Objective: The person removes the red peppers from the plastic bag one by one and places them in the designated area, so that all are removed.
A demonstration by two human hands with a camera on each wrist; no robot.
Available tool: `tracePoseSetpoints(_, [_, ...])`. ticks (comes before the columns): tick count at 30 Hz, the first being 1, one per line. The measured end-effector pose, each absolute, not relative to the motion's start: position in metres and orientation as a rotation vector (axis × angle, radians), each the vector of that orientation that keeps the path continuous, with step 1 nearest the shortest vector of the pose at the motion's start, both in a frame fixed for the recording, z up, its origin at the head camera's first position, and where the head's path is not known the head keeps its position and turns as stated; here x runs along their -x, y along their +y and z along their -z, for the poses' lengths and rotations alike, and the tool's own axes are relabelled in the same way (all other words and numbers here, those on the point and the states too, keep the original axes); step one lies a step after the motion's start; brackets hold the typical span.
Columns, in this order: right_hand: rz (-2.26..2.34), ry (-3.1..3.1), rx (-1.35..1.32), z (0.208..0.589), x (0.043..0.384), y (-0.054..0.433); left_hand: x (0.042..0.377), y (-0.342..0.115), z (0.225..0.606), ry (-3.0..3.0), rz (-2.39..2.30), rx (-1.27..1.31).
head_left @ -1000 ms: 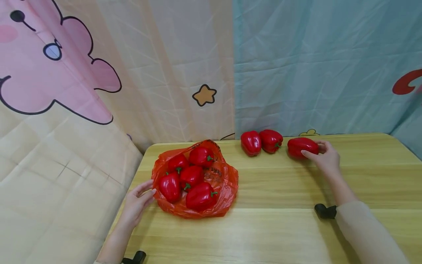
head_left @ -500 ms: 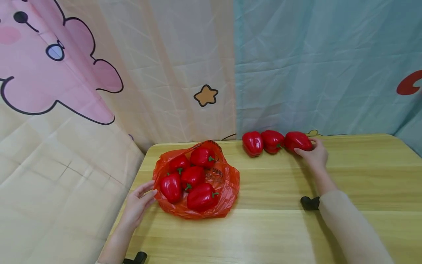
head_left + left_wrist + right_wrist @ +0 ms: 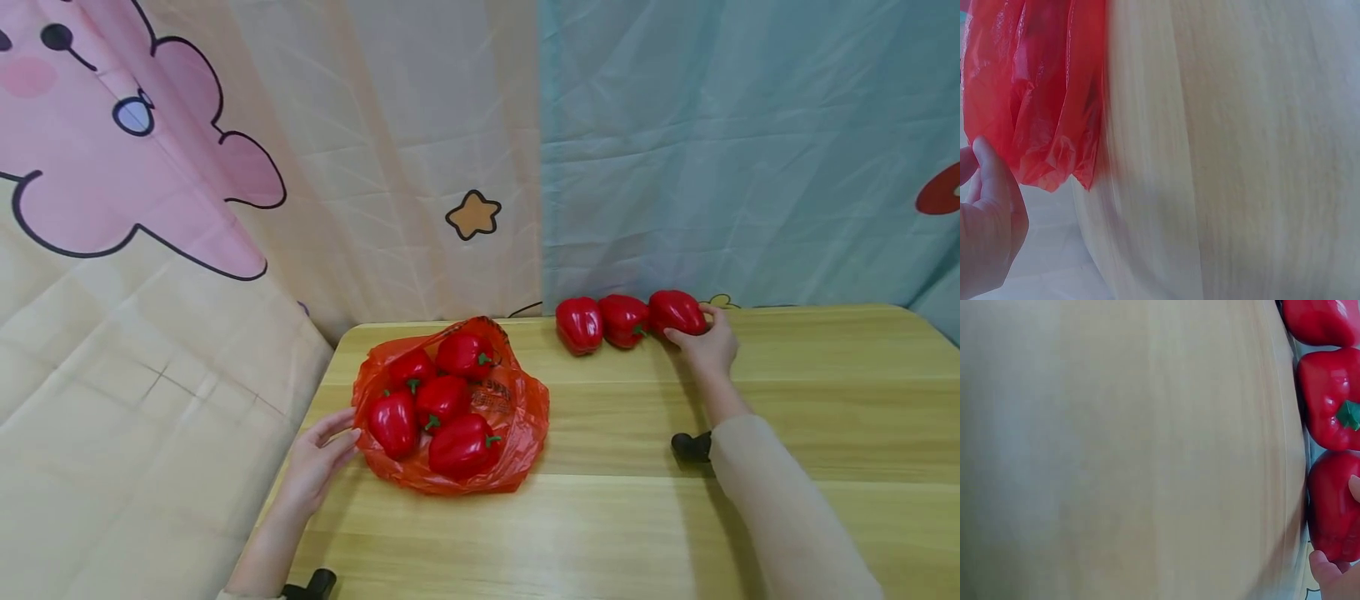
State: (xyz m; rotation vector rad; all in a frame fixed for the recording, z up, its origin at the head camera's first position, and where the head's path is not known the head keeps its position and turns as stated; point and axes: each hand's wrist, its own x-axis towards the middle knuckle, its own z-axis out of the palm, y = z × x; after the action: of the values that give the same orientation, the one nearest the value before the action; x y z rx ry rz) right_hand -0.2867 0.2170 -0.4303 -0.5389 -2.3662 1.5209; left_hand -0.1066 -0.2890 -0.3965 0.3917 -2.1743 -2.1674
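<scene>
In the head view, my right hand (image 3: 711, 343) grips a red bell pepper (image 3: 677, 312) at the table's back edge, thumb in front and fingers round its right end. That pepper is last in a row, beside a second bell pepper (image 3: 625, 320) with a green stem and a third bell pepper (image 3: 579, 325). The right wrist view shows the held pepper (image 3: 1334, 503) right against its neighbour. On the left, an orange-red plastic bag (image 3: 528, 417) lies spread with several red bell peppers on it. My left hand (image 3: 315, 462) touches the bag's left side, fingertips and thumb apart.
A pale wooden table (image 3: 600, 533) carries everything. Just behind its back edge hangs a printed curtain (image 3: 405, 167), close to the row of peppers. Black wrist mounts (image 3: 692, 448) stick out at both forearms.
My right hand has moved the bell pepper left and back, from apart to beside the other two. My left hand stays at the bag.
</scene>
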Motion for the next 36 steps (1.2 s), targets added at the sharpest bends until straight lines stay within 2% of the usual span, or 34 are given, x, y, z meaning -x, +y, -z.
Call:
tracePoseSetpoints(18, [-1.483,-2.416,0.457,0.431,0.285,0.223,0.108,-0.287,0.397,-2.167,2.156,-0.373])
tracePoseSetpoints(29, [-1.459,-2.481,0.372,0.421,0.273,0.233,0.108,-0.288,0.396,-2.155,2.180,-0.364])
tracePoseSetpoints(36, [-1.493,-2.496,0.217,0.408,0.258,0.231,0.107,-0.289,0.397,-2.155,2.179,-0.363])
